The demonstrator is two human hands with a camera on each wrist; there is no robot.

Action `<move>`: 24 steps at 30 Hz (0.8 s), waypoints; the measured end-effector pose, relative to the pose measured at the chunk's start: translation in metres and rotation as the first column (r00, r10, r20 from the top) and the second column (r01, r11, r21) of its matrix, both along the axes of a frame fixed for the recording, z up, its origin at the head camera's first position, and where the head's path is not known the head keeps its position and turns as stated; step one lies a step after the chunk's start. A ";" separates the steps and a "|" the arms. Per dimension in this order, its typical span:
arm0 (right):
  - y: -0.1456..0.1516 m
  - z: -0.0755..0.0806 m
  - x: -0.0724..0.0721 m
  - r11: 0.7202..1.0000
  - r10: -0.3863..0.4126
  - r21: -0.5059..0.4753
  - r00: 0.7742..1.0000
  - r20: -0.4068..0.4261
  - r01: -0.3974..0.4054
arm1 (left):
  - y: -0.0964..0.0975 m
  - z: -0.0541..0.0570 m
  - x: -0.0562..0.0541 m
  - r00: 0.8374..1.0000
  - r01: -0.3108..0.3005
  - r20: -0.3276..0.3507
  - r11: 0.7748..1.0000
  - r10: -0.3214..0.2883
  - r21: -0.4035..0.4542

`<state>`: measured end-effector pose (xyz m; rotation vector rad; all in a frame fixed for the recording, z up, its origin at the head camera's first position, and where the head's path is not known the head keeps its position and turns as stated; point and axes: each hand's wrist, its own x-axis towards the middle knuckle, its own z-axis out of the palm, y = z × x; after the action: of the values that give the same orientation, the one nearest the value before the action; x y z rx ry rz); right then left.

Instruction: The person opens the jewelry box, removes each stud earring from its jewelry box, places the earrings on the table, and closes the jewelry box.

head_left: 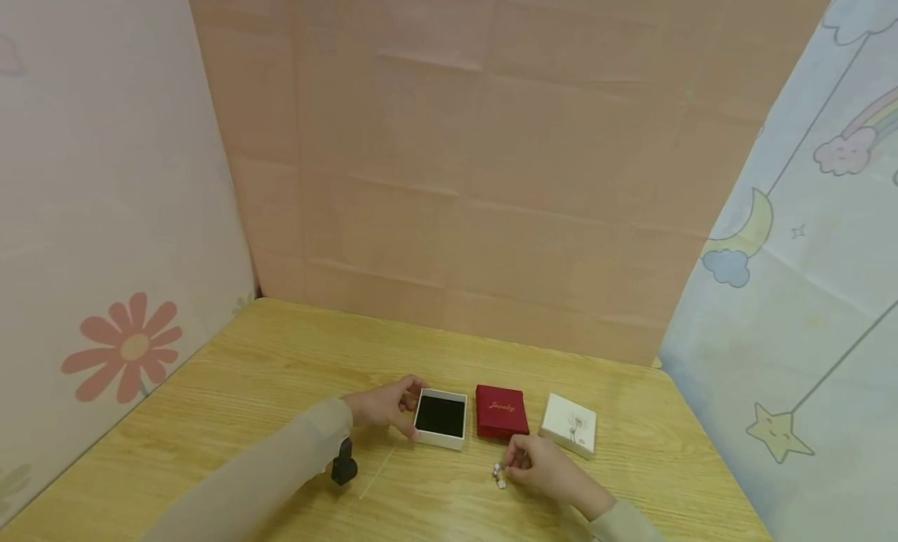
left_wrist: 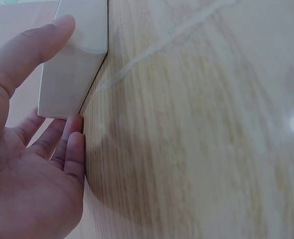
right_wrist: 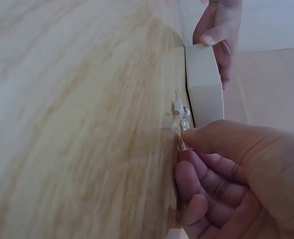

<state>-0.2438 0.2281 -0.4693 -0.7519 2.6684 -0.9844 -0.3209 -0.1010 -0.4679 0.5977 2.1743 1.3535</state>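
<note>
An open white box point(head_left: 442, 442) with a black lining point(head_left: 440, 416) sits on the table. At its left side, my left hand point(head_left: 382, 405) holds it, the thumb on the near wall and the fingers around the far corner. The box's pale outer wall point(left_wrist: 67, 84) shows close up in the left wrist view. To the right, my right hand point(head_left: 550, 472) is low over the table. Its thumb and bent forefinger pinch the end of a small silvery jewelry piece point(right_wrist: 182, 112) with clear stones. The exact kind of jewelry is too small to tell.
Right of the open box lies a red box point(head_left: 501, 413) lettered "Jewelry". Beside it is a white lid point(head_left: 570, 425) with a flower print. A thin pale line point(head_left: 377, 473) runs along the wooden table point(head_left: 295, 355). Cloth screens point(head_left: 456, 175) surround the table.
</note>
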 end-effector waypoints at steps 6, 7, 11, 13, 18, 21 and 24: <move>0.000 -0.001 -0.001 1.000 0.010 0.021 1.000 -0.021 -0.009 | 0.000 0.001 0.001 1.000 -0.004 0.012 1.000 0.004 0.014; 0.000 -0.002 -0.001 1.000 0.013 0.023 1.000 -0.023 -0.012 | 0.000 0.001 0.001 1.000 -0.004 0.009 1.000 0.004 0.013; 0.000 -0.002 -0.001 0.999 0.019 0.040 0.999 -0.029 -0.018 | 0.000 0.001 0.000 1.000 -0.008 0.005 1.000 0.008 0.000; 0.000 -0.002 -0.001 0.999 0.021 0.047 0.999 -0.027 -0.020 | 0.000 0.000 -0.001 1.000 -0.009 0.005 1.000 0.009 -0.007; 0.000 0.000 0.000 0.999 0.023 0.039 1.000 -0.019 -0.022 | 0.000 -0.001 -0.002 1.000 -0.007 0.004 1.000 0.007 -0.002; 0.001 0.003 0.001 1.000 0.023 0.019 1.000 -0.002 -0.023 | 0.000 -0.002 -0.003 1.000 -0.007 -0.001 1.000 0.007 -0.007; 0.002 0.006 0.001 1.000 0.028 -0.012 0.999 0.026 -0.027 | 0.000 -0.002 -0.003 1.000 -0.002 -0.002 1.000 0.002 -0.021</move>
<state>-0.2425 0.2306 -0.4635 -0.7708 2.6256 -0.9974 -0.3241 -0.1013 -0.4699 0.5891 2.1889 1.3295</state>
